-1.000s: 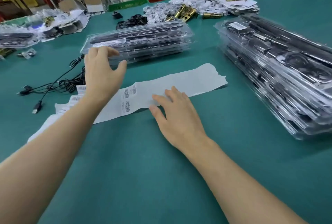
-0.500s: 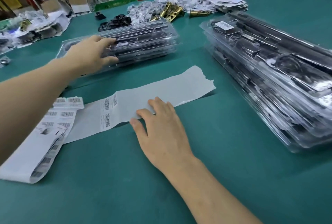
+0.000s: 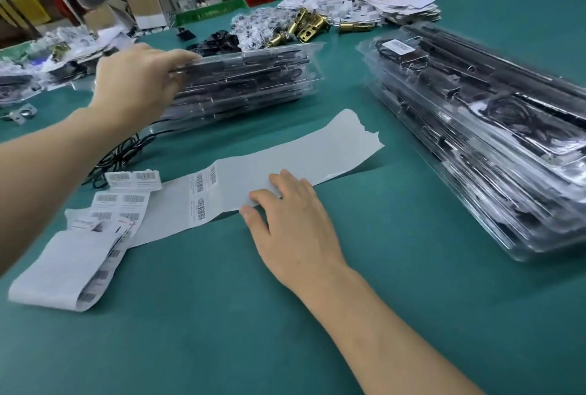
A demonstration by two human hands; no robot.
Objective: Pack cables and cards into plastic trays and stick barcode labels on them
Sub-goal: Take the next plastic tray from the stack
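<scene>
The left hand (image 3: pixel 139 83) reaches to the tray stack (image 3: pixel 247 90) at the middle of the green surface (image 3: pixel 222 315), fingers curled over the near end of the top tray (image 3: pixel 253 56) and thumb below, gripping it. The right hand (image 3: pixel 295 229) lies flat with straight fingers pressing the label strip (image 3: pixel 317 153) just in front of the stack. A black cable (image 3: pixel 123 153) lies by the strip's left part. A bigger tray pile (image 3: pixel 475 141) sits to the right.
</scene>
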